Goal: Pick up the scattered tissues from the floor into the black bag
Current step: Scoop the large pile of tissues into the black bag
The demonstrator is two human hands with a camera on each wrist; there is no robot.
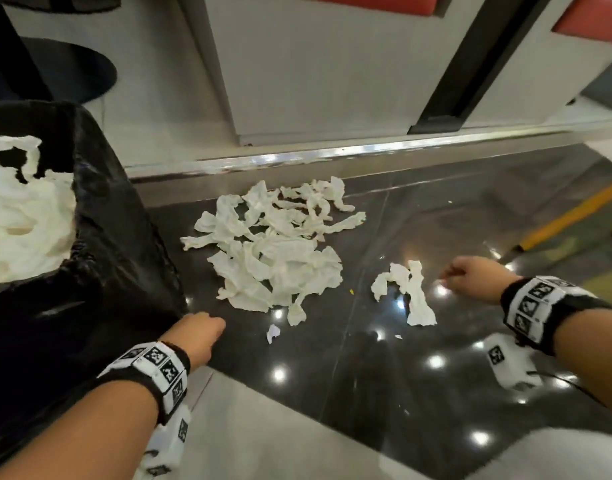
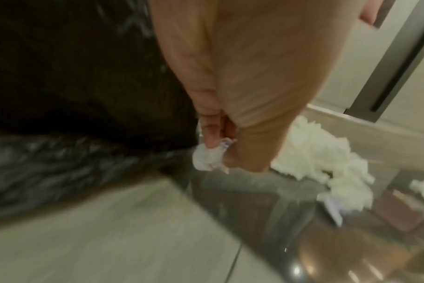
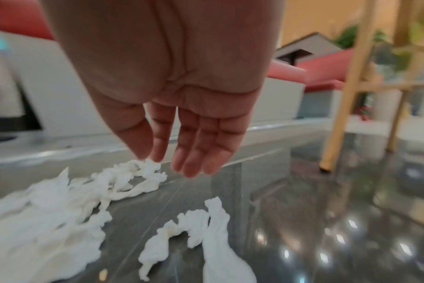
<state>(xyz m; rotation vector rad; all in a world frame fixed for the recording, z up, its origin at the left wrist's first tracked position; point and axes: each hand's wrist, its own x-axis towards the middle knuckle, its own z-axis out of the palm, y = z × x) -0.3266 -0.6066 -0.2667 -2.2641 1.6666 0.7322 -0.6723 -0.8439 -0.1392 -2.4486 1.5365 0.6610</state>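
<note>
The black bag (image 1: 117,237) stands open at the left, with white tissues (image 1: 23,216) lying inside. A large heap of crumpled tissues (image 1: 276,251) sits on the dark glossy floor in the middle. To its right lies a separate twisted tissue strip (image 1: 408,292), and a small scrap (image 1: 273,332) lies below the heap. My left hand (image 1: 207,327) hovers by the bag's lower corner. In the left wrist view its curled fingers (image 2: 211,132) pinch a small white tissue wad (image 2: 209,157). My right hand (image 3: 179,162) hangs empty, fingers relaxed, just right of the tissue strip (image 3: 206,229).
A shiny metal threshold strip (image 1: 297,157) runs behind the heap, below a white seat base (image 1: 315,81) and a black post (image 1: 470,64). A yellow floor line (image 1: 574,209) lies at the far right. A wooden furniture leg (image 3: 339,114) stands right of my right hand.
</note>
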